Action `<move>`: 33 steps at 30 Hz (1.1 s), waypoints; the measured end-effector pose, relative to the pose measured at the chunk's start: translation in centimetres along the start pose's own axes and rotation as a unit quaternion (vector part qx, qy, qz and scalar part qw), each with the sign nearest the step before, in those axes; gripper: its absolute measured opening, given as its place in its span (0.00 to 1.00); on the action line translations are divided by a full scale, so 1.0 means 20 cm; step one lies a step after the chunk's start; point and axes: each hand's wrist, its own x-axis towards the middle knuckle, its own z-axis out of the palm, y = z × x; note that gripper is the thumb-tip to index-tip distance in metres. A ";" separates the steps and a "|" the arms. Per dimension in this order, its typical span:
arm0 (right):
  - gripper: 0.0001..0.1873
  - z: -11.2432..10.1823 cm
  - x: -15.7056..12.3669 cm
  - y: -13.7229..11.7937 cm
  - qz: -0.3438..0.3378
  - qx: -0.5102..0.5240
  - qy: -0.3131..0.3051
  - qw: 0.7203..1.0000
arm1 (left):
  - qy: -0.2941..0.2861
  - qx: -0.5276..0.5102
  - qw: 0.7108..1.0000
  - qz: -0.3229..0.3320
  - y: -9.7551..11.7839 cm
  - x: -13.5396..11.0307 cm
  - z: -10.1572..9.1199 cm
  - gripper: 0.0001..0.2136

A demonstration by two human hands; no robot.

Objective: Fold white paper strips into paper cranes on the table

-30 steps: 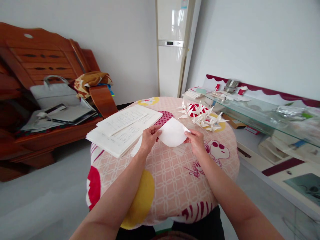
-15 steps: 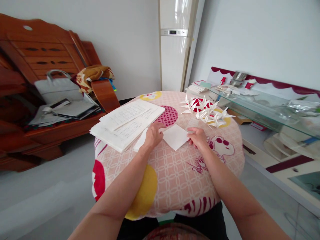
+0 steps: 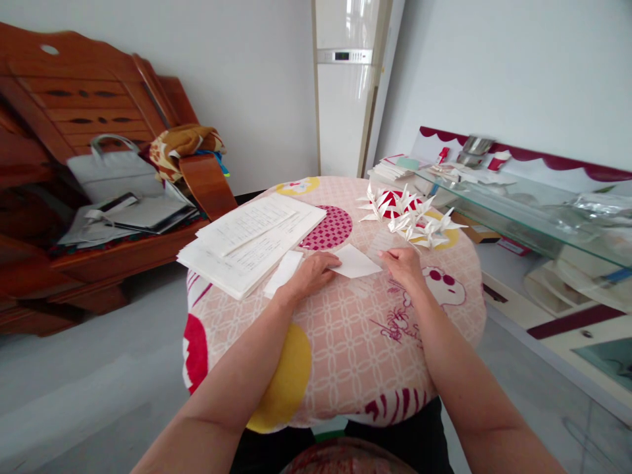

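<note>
A small white sheet of paper [image 3: 355,262] lies between my hands on the padded pink patterned tablecloth [image 3: 345,349]. My left hand [image 3: 315,273] grips its left corner, fingers closed over the edge. At the opposite corner my right hand [image 3: 402,264] pinches the sheet between thumb and fingers. A narrow white paper strip [image 3: 284,273] rests beside my left wrist, partly covered by that hand. Several folded white paper cranes [image 3: 412,214] stand in a cluster beyond my right hand.
A stack of written sheets [image 3: 251,243] occupies the table's left side. To the right runs a cluttered glass shelf [image 3: 533,217]. A wooden bench [image 3: 99,257] with a grey bag [image 3: 106,171] stands at left, and a tall white cabinet-like unit [image 3: 343,112] at the back.
The sheet has turned and now looks flatter and wider. My left hand has come nearer and to the right over its corner; my right hand has shifted slightly right, still gripping.
</note>
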 end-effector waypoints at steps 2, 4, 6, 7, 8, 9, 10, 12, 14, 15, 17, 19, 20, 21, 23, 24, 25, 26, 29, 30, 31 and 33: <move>0.19 -0.02 0.01 0.00 -0.038 0.053 0.026 0.998 | 0.001 -0.014 1.000 -0.006 0.02 0.01 0.00 0.10; 0.19 -0.03 0.01 -0.02 -0.057 0.128 -0.013 0.990 | -0.003 -0.023 0.999 -0.022 0.04 0.02 -0.01 0.09; 0.21 -0.03 0.00 -0.02 -0.065 0.165 -0.089 0.980 | -0.004 -0.026 0.999 -0.041 0.06 0.02 -0.02 0.10; 0.22 -0.03 0.00 -0.03 -0.068 0.163 -0.125 0.976 | -0.001 -0.027 0.998 -0.050 0.07 0.02 -0.03 0.10; 0.23 -0.02 0.00 -0.02 -0.071 0.152 -0.156 0.973 | 0.002 -0.029 0.998 -0.058 0.07 0.02 -0.04 0.10; 0.23 -0.02 0.00 -0.02 -0.073 0.137 -0.180 0.971 | 0.001 -0.032 0.997 -0.064 0.08 0.01 -0.05 0.10; 0.23 -0.02 0.00 -0.01 -0.074 0.122 -0.195 0.970 | -0.004 -0.032 0.997 -0.070 0.08 0.01 -0.06 0.10; 0.18 0.00 0.00 0.01 -0.069 0.105 -0.204 0.971 | -0.016 -0.026 0.996 -0.085 0.09 0.01 -0.08 0.11; 0.15 0.02 0.00 0.03 -0.058 0.101 -0.187 0.975 | -0.021 -0.018 0.995 -0.100 0.09 0.02 -0.08 0.13; 0.15 0.03 0.00 0.03 -0.050 0.102 -0.169 0.979 | -0.018 -0.017 0.994 -0.106 0.09 0.02 -0.08 0.13; 0.19 0.05 0.01 0.04 -0.038 0.105 -0.132 0.985 | 0.001 -0.027 0.993 -0.116 0.10 0.03 -0.07 0.11; 0.23 0.07 0.01 0.03 -0.028 0.104 -0.107 0.988 | 0.029 -0.037 0.989 -0.137 0.09 0.03 -0.06 0.12; 0.24 0.08 0.01 0.03 -0.026 0.099 -0.102 0.989 | 0.042 -0.040 0.987 -0.150 0.09 0.04 -0.05 0.15; 0.24 0.08 0.01 0.02 -0.023 0.089 -0.100 0.991 | 0.052 -0.042 0.984 -0.162 0.09 0.04 -0.04 0.18; 0.23 0.09 0.01 0.01 -0.015 0.060 -0.098 0.993 | 0.063 -0.042 0.981 -0.179 0.08 0.05 -0.02 0.21; 0.22 0.09 0.00 0.00 -0.013 0.043 -0.098 0.994 | 0.065 -0.039 0.980 -0.182 0.08 0.05 -0.01 0.22; 0.22 0.10 0.00 0.00 -0.013 0.025 -0.096 0.995 | 0.067 -0.034 0.980 -0.184 0.08 0.05 0.00 0.22; 0.23 0.10 0.00 -0.01 -0.018 0.007 -0.093 0.995 | 0.070 -0.026 0.980 -0.187 0.08 0.05 0.01 0.23; 0.24 0.10 -0.02 -0.02 -0.033 -0.048 -0.095 0.994 | 0.074 0.004 0.978 -0.195 0.09 0.05 0.02 0.24; 0.23 0.10 -0.02 -0.03 -0.033 -0.066 -0.097 0.992 | 0.075 0.014 0.978 -0.197 0.10 0.05 0.03 0.24; 0.22 0.10 -0.03 -0.03 -0.032 -0.084 -0.100 0.991 | 0.074 0.024 0.977 -0.197 0.10 0.05 0.04 0.22; 0.18 0.11 -0.03 -0.04 -0.039 -0.116 -0.102 0.987 | 0.070 0.041 0.978 -0.191 0.10 0.05 0.05 0.19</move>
